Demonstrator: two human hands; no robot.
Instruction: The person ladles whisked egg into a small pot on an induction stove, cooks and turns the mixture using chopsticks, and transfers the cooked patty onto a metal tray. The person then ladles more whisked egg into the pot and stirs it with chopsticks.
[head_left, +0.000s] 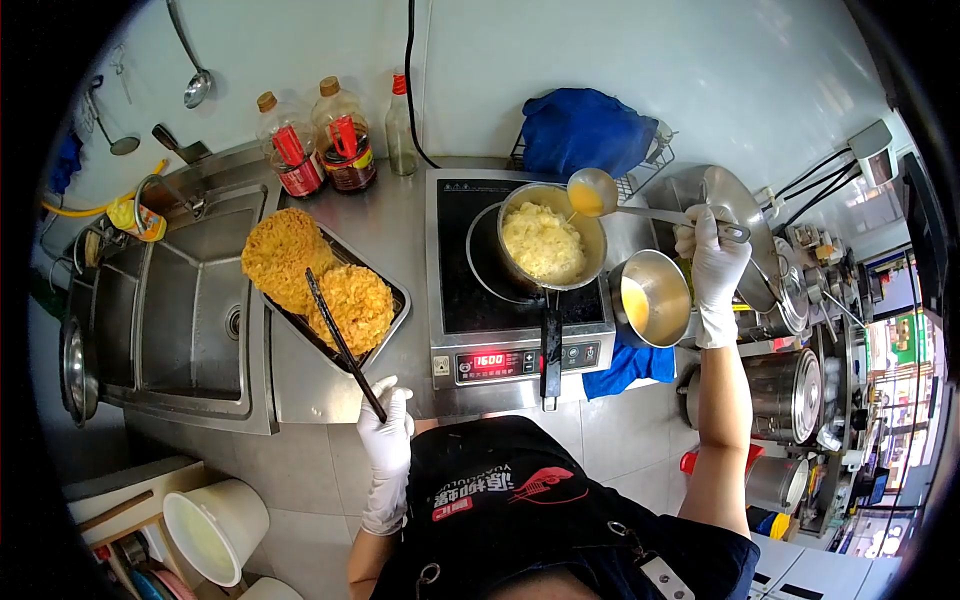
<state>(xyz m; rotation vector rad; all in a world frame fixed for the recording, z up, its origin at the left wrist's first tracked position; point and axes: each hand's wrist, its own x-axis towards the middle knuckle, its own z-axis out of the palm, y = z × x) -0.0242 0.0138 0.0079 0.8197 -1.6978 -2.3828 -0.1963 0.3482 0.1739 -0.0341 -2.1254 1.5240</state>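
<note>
My right hand (715, 250), in a white glove, is closed around the handle of a ladle (590, 192). Yellow liquid shows in the ladle's bowl, over the right rim of a pot (596, 262). Pale yellow, foamy food (543, 242) fills the pot, which sits on the induction cooker (470, 320). More yellow liquid lies in a steel bowl (668, 285) below the ladle. My left hand (385, 430), also gloved, grips black chopsticks (345, 350). Their tips reach over a tray (392, 325) with golden fried cakes (357, 305).
A sink (190, 335) is at the left. Sauce bottles (345, 140) and a clear bottle (401, 135) stand by the wall. Behind the pot is a rack with blue cloth (580, 130). The pot's black handle (551, 350) sticks out past the counter's front edge. A white bucket (215, 530) is lower left.
</note>
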